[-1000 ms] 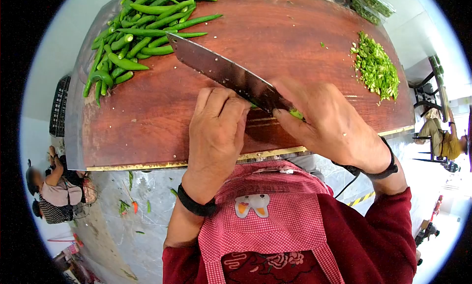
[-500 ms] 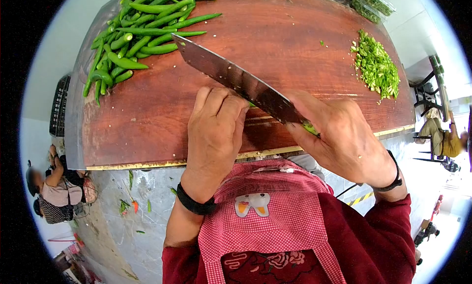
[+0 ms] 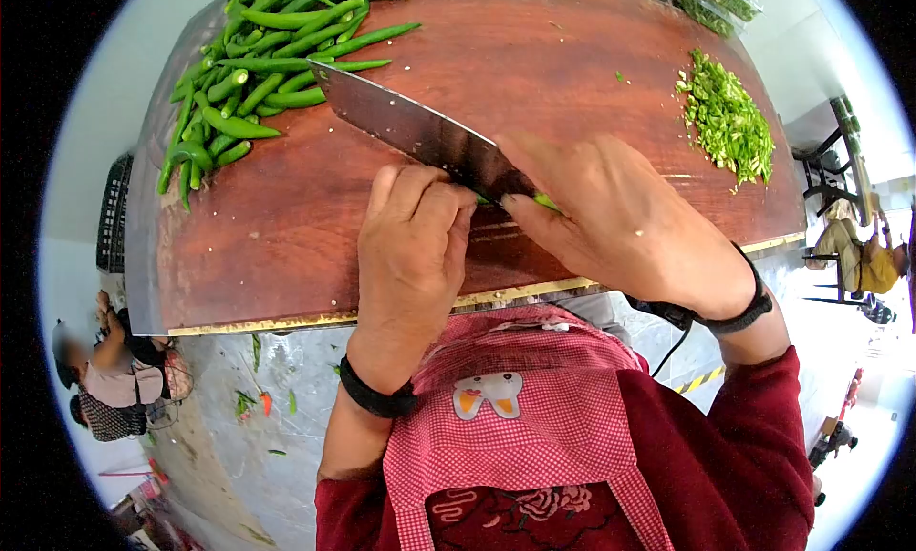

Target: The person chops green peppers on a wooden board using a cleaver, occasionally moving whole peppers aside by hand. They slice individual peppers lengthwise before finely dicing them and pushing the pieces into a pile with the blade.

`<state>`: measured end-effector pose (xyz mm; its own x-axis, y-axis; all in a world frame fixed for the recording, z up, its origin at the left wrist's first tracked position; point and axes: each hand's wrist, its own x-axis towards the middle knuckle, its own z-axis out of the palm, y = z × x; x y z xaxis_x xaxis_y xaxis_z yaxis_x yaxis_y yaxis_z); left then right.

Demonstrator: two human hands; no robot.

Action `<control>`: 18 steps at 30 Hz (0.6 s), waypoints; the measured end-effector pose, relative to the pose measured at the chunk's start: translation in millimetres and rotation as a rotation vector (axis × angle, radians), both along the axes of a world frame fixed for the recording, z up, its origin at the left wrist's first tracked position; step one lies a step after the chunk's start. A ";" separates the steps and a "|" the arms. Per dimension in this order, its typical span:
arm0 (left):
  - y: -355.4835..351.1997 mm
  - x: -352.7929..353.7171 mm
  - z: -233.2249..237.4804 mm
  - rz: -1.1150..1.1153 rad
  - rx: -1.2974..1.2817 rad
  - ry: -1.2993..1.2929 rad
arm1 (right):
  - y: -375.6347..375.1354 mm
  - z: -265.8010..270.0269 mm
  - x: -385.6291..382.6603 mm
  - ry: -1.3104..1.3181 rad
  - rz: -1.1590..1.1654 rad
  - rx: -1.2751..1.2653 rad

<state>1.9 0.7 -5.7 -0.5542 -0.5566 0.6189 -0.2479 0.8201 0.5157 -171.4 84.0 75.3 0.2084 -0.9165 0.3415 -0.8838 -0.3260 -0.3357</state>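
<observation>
My right hand [image 3: 620, 222] is wrapped round the handle of a broad kitchen knife [image 3: 410, 122], its blade slanting up and left across the table. A strip of green shows beside my right thumb at the base of the blade. My left hand [image 3: 410, 241] has its fingers curled down on the wood, holding a green chili pepper [image 3: 483, 200] mostly hidden by the hand and blade. The knife edge is right beside my left fingertips. At the upper left lies a pile of whole green chili peppers [image 3: 277, 60]; the blade's tip overlaps it in this view.
On the right of the brown wooden tabletop [image 3: 515, 64] is a heap of chopped green pepper [image 3: 730, 122]. Clear packs of greens [image 3: 711, 7] lie at the far right corner. A person [image 3: 105, 370] sits at the left, another [image 3: 873, 255] at the right. Pepper scraps lie on the floor.
My right hand and the knife have moved left and a little up, bringing the blade's base closer to my left fingers. My left hand stays nearly in place.
</observation>
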 end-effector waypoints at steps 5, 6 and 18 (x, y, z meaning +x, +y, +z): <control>2.7 2.9 4.1 0.089 -0.047 -0.068 | -6.2 -3.6 -2.4 -0.125 -0.043 0.005; 2.8 2.7 4.2 0.088 -0.055 -0.075 | -5.6 -2.2 -3.5 -0.132 -0.044 -0.003; 6.9 -4.6 9.6 0.064 -0.022 -0.121 | 17.1 4.7 -24.4 -0.155 -0.059 0.317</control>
